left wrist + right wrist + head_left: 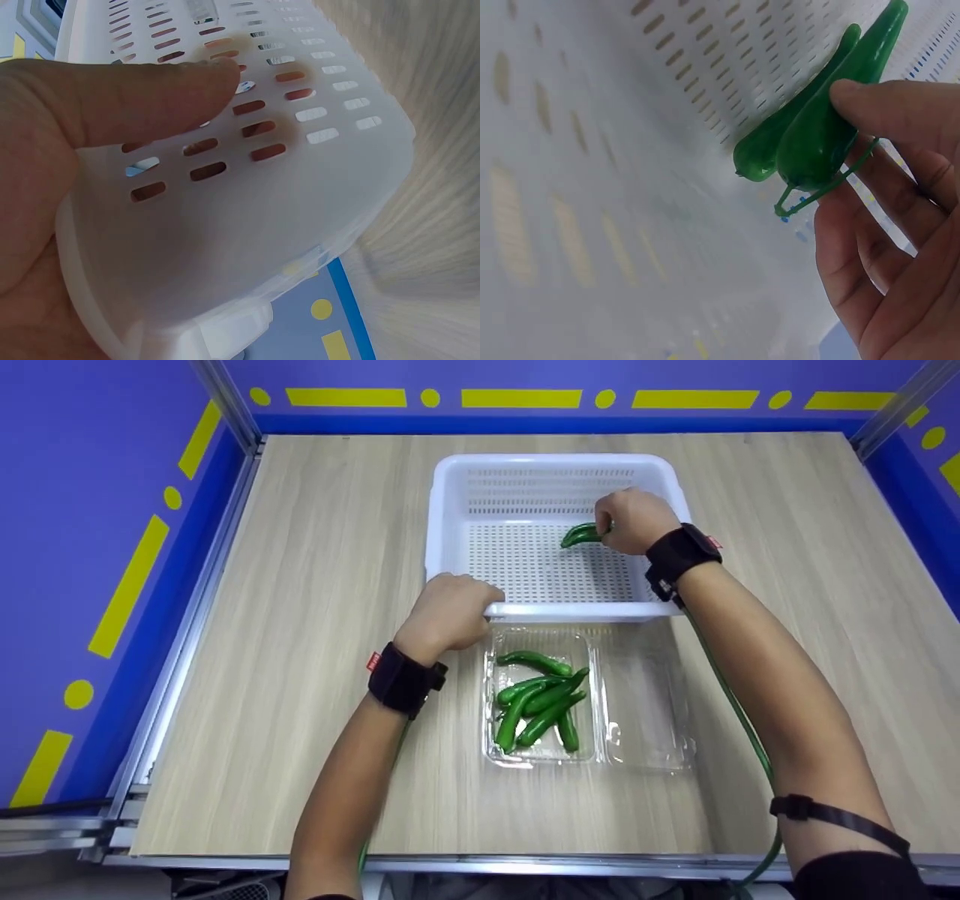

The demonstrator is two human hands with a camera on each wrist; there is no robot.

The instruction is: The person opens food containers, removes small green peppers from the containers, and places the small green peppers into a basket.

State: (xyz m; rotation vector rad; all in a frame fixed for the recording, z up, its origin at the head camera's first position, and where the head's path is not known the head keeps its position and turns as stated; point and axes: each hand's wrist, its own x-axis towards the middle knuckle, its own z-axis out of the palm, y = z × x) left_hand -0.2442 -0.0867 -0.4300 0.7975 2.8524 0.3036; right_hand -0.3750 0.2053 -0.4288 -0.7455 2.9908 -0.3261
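A white perforated plastic basket (585,611) stands toward the back of the table. My left hand (454,611) grips its front left corner; in the left wrist view the thumb lies along the slotted outer wall (262,202). Inside the basket, my right hand (636,520) pinches a green pepper (821,142) between thumb and fingers, its thin stem showing. A second green pepper (757,154) lies right beside it; whether the hand also holds that one I cannot tell. Several green peppers (551,701) lie in a clear plastic box (544,761) in front of the basket.
The clear box's lid (645,720) lies folded out flat to the right. Blue partition walls (525,375) with yellow markings enclose the wooden table (337,547) at the back and sides. A green cable (739,712) runs along the right forearm.
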